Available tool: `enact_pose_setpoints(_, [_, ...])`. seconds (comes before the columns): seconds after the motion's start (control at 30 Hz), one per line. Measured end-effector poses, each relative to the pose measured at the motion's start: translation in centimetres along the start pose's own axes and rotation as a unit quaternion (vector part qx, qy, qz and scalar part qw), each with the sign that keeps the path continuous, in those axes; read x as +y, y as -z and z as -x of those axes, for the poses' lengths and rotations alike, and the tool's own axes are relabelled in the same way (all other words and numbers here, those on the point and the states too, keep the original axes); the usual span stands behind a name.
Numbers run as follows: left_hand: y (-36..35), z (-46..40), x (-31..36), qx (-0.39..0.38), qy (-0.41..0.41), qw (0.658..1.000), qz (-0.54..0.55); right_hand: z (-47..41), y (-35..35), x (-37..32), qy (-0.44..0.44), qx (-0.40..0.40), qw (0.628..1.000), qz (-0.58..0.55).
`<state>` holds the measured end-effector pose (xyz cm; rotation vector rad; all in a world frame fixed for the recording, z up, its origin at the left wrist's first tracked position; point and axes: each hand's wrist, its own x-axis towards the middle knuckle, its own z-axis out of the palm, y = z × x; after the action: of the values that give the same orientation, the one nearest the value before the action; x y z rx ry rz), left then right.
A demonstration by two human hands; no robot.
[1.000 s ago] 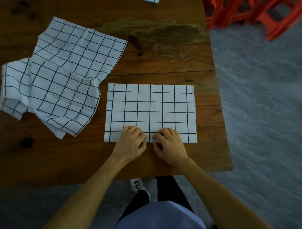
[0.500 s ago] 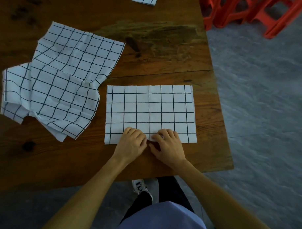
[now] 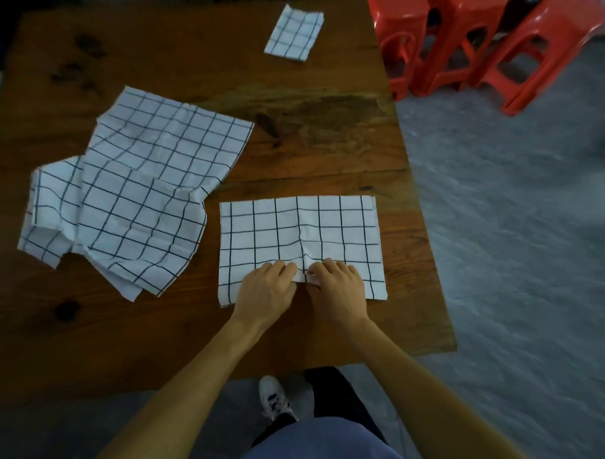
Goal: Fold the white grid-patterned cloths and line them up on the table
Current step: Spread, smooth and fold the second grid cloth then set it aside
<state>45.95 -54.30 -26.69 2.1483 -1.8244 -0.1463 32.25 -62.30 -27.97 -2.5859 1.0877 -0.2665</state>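
Observation:
A half-folded white grid cloth (image 3: 294, 229) lies flat as a wide rectangle near the table's front right. My left hand (image 3: 266, 290) and my right hand (image 3: 338, 289) sit side by side on the middle of its near edge, fingers curled and pinching the fabric, which puckers into a small ridge between them. To the left lies a crumpled pile of unfolded grid cloths (image 3: 134, 192). A small folded grid cloth (image 3: 295, 33) rests at the far end of the table.
The wooden table (image 3: 197, 71) ends close to the right of the cloth, with grey floor beyond. Red plastic stools (image 3: 472, 50) stand at the far right. My legs and a white shoe (image 3: 274, 398) show below the near edge.
The camera has tilted up, showing the far folded cloth and the stools. My fingers have gathered the cloth's near edge, raising a crease up its middle.

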Motion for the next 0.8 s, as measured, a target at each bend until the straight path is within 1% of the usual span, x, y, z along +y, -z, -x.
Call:
enact_pose_setpoints(0.13, [2.7,-0.6,0.7,0.017,0.031,0.999,0.025,-1.9,2.8,-0.8,0.002,0.051,0.999,0.004])
enact_pose_setpoints(0.2, [4.1,-0.7,1.5,0.014,0.036,0.998,0.051,-2.9,4.8,-1.6,0.003,0.089,0.996,-0.001])
enact_pose_setpoints(0.27, [5.8,-0.9,2.6,0.017,0.028,0.996,0.083,-3.8,7.1,-2.6,-0.004,0.118,0.993,-0.03])
enact_pose_setpoints(0.3, [6.9,-1.0,3.1,0.035,0.03,0.993,0.109,-4.2,8.3,-3.1,-0.008,0.129,0.99,-0.056])
enact_pose_setpoints(0.37, [9.7,-1.6,3.6,0.083,0.06,0.98,0.171,-4.8,10.8,-3.9,-0.014,0.145,0.984,-0.105])
enact_pose_setpoints(0.4, [10.9,-2.0,3.5,0.104,0.072,0.975,0.184,-5.1,11.9,-4.1,-0.014,0.147,0.981,-0.129])
enact_pose_setpoints(0.47, [13.1,-3.0,2.8,0.119,0.064,0.976,0.17,-5.4,14.2,-4.7,-0.001,0.144,0.976,-0.164])
enact_pose_setpoints(0.57, [15.7,-4.4,1.7,0.104,0.008,0.987,0.124,-5.5,17.0,-6.0,0.003,0.107,0.976,-0.188])
enact_pose_setpoints(0.67, [17.6,-5.2,1.4,0.103,-0.03,0.987,0.117,-5.3,19.0,-7.4,0.004,0.091,0.971,-0.221])
enact_pose_setpoints(0.77, [18.5,-5.3,1.6,0.159,-0.052,0.975,0.143,-4.5,20.7,-8.6,0.027,0.084,0.964,-0.25])
enact_pose_setpoints(0.8, [18.6,-5.2,1.7,0.166,-0.058,0.973,0.151,-4.1,21.1,-8.8,0.03,0.079,0.961,-0.264])
